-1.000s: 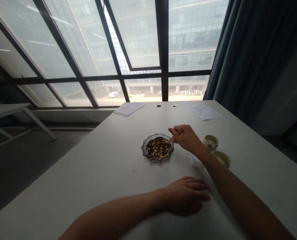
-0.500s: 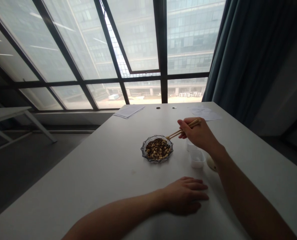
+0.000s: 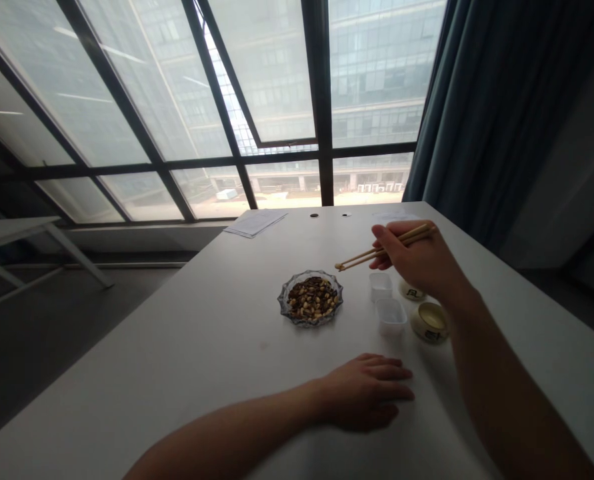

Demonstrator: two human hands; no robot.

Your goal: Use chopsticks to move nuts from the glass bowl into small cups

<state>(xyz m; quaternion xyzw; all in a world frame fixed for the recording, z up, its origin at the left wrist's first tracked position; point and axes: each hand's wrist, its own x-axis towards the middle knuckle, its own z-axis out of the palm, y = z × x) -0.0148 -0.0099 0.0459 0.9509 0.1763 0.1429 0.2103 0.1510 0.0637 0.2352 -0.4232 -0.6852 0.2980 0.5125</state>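
Note:
Held in my right hand is a pair of wooden chopsticks, their tips up and to the right of a scalloped glass dish. A small pale piece, perhaps a nut, is pinched at the tips. The dish holds a mix of dark seeds and pale nuts. Below my right hand stand two clear plastic cups, one in front of the other. My left hand lies flat on the table with fingers spread, nearest to the front plastic cup.
Two cream ceramic bowls with dark characters, a front one and a back one, stand right of the cups, partly behind my right arm. Papers lie at the white table's far left. A blue curtain hangs right.
My right hand has moved right with the chopsticks and the pale piece, away from the glass dish. More of the ceramic bowls shows now. The left hand stays put.

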